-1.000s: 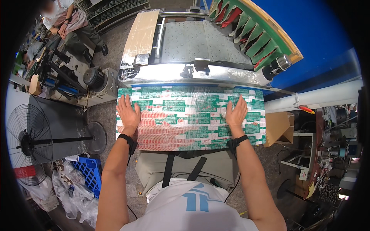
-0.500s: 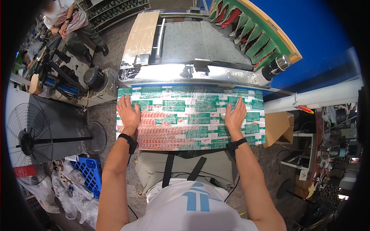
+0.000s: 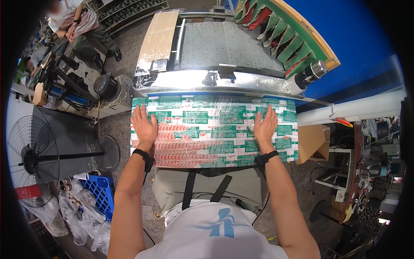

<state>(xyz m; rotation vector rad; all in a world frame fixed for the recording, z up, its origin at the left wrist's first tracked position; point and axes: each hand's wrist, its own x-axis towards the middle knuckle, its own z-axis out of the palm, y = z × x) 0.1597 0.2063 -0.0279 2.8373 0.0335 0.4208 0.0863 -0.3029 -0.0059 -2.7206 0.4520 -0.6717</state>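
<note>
A table top point(image 3: 215, 149) covered in green, white and red printed tape stretches across in front of me, with a glossy clear film over its middle. On its left part lies my left hand point(image 3: 145, 125), palm down, fingers spread and pointing away. My right hand point(image 3: 265, 125) rests likewise on the right part, its thumb apart from the fingers. Neither hand holds anything. Just past the table's far edge runs the shiny metal front of a machine point(image 3: 185, 82) with a grey dimpled bed point(image 3: 226, 47).
A cardboard sheet point(image 3: 159, 36) lies at the machine's left; green-and-red curtain strips point(image 3: 284, 43) hang right. A standing fan point(image 3: 32, 159), motor point(image 3: 108, 88) and blue crate point(image 3: 98, 194) are to my left. An open carton point(image 3: 312, 142) stands right. A person point(image 3: 82, 30) sits at far left.
My right hand has shifted very slightly, its fingers a little closer together. My left hand stays practically where it was.
</note>
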